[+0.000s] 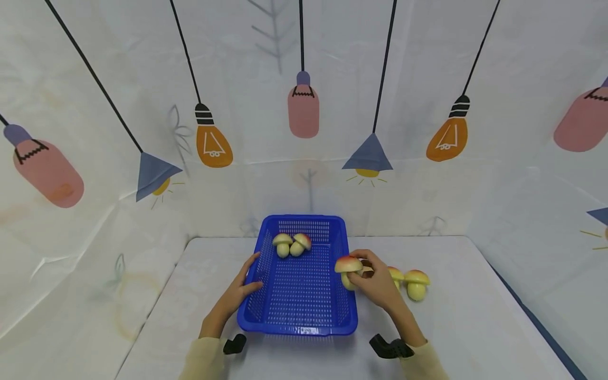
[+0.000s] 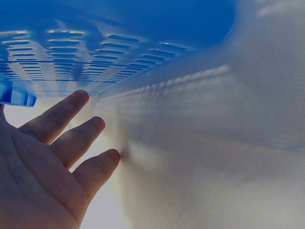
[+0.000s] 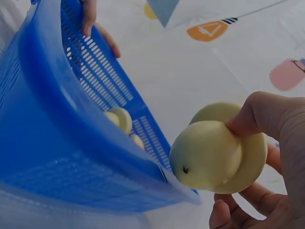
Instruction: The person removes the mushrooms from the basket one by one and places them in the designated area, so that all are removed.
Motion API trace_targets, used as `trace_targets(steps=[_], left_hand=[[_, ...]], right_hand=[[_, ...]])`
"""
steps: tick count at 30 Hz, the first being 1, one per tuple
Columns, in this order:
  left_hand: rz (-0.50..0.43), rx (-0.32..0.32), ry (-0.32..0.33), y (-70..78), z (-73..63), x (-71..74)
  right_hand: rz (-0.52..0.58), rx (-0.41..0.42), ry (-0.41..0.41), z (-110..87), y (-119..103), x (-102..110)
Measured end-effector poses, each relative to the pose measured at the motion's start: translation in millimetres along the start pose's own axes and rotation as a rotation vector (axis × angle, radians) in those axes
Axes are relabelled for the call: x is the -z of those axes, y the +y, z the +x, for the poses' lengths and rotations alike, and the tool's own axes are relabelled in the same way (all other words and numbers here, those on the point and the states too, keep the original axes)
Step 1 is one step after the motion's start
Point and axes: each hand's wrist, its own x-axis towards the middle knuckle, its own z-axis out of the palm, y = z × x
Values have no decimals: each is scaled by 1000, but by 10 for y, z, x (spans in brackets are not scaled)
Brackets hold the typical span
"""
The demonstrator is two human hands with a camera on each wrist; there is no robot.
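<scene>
My right hand (image 1: 377, 282) pinches a toy mushroom (image 1: 348, 266) with a red-topped cap and pale yellow stem, at the right rim of a blue plastic basket (image 1: 304, 311). In the right wrist view, thumb and fingers hold this mushroom (image 3: 207, 152) with its stem end towards the basket. My left hand (image 1: 233, 295) holds the basket's left rim, thumb over the inner side. Three of its fingers (image 2: 71, 121) show straight below the basket in the left wrist view. Two toy mushrooms (image 1: 283, 246) lie together at the basket's far left.
On the white table (image 1: 475, 316), right of my right hand, lie more toy mushrooms (image 1: 417, 285), one partly hidden by the hand. Behind the table hangs a white sheet (image 1: 266, 184) printed with lamps and bulbs. Black straps (image 1: 391, 348) sit at both wrists.
</scene>
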Motion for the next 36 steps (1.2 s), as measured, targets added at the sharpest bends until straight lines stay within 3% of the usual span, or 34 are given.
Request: trace_targets(steps=[6, 20, 30, 36], left_hand=[[10, 6, 2, -15, -10, -1], [19, 17, 14, -21, -19, -3], [22, 22, 21, -13, -16, -10], [30, 15, 22, 0, -6, -8]], right_hand=[[-17, -12, 62, -107, 97, 151], [-58, -51, 100, -269, 230, 468], [-123, 6, 143, -336, 346, 648], [-174, -8, 165, -364, 430, 751]])
